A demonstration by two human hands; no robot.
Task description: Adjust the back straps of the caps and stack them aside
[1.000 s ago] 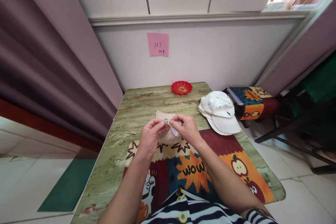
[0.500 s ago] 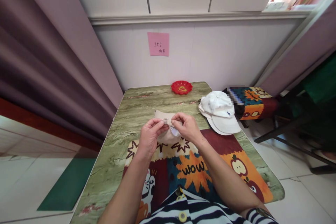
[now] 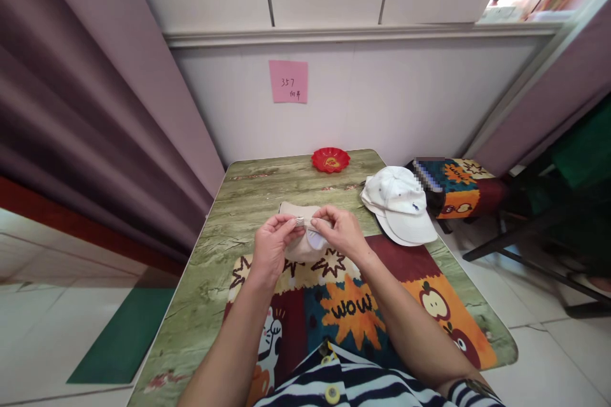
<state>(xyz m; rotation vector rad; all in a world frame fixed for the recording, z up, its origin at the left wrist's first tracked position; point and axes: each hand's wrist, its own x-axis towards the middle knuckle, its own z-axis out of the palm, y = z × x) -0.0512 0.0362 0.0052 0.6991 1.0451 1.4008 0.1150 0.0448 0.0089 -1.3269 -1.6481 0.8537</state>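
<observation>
A beige cap (image 3: 303,249) lies in front of me at the middle of the table, partly hidden by my fingers. Its back strap (image 3: 307,222), with a small metal buckle (image 3: 300,221), is stretched between both hands. My left hand (image 3: 271,247) pinches the buckle end between thumb and fingers. The strap's other side is pinched by my right hand (image 3: 344,230). To the right, near the table edge, white caps (image 3: 396,194) sit stacked with their brims facing me.
A red scalloped dish (image 3: 330,160) stands at the table's far edge. Under my forearms lies a colourful printed mat (image 3: 351,305). A pink note (image 3: 289,81) is stuck on the wall behind. Beyond the right edge is a stool with a patterned cover (image 3: 461,187).
The buckle and strap have turned slightly between my fingers, and the cap has shifted a little. Both hands keep their pinch in nearly the same place.
</observation>
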